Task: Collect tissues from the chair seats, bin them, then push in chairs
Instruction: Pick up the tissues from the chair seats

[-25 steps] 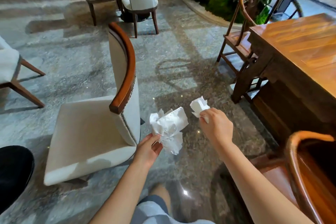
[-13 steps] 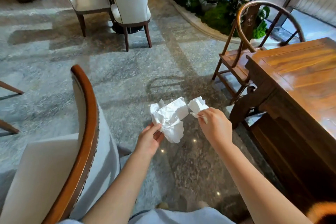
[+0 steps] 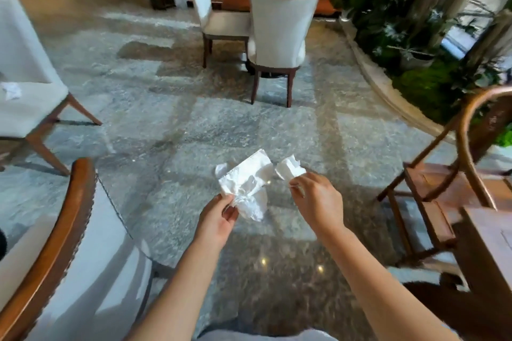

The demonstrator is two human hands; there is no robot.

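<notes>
My left hand (image 3: 217, 219) pinches a large crumpled white tissue (image 3: 246, 185) held out over the marble floor. Beside it, my right hand (image 3: 315, 196) grips a smaller crumpled tissue (image 3: 289, 169); the two tissues nearly touch. Another crumpled tissue (image 3: 11, 91) lies on the seat of a white upholstered chair (image 3: 30, 108) at the far left. A white chair with a curved wooden top rail (image 3: 63, 232) stands close at my lower left, its back towards me.
Two white dining chairs (image 3: 279, 28) stand at a table at the back. A round-backed wooden armchair (image 3: 448, 188) and the corner of a dark wooden table (image 3: 487, 246) are at the right. A planter with greenery (image 3: 415, 44) runs behind a curved kerb. Open marble floor lies ahead.
The view has swung left and lifted: the wooden table slid towards the right edge, and the far-left chair with a tissue came into sight. Both hands still hold their tissues.
</notes>
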